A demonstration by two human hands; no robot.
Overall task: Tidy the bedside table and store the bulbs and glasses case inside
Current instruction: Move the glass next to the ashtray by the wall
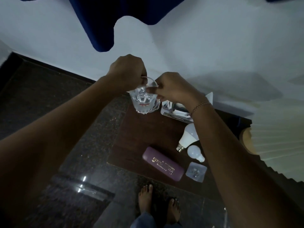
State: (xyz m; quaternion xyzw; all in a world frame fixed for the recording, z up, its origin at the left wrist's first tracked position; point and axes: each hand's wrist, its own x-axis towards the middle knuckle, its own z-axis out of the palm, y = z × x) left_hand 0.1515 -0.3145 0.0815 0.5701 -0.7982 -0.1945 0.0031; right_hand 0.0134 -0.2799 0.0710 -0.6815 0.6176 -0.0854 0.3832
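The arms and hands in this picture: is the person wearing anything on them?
Both forearms are bare, with no sleeves in view and no gloves on the left hand or right hand. The only thing worn is a thin beaded bracelet around the right wrist.

Glasses case (pixel 162 163) on bedside table (pixel 139 134) front; bulbs (pixel 189 137) right; tray (pixel 174 111) behind.

The middle of the bedside table (pixel 148 134) lies bare and open to reach. Its near edge is crowded by the glasses case (pixel 162 163), two bulbs (pixel 189 135) and a small packet (pixel 196 171); a tray (pixel 174 111), perhaps cluttered, blocks the far corner.
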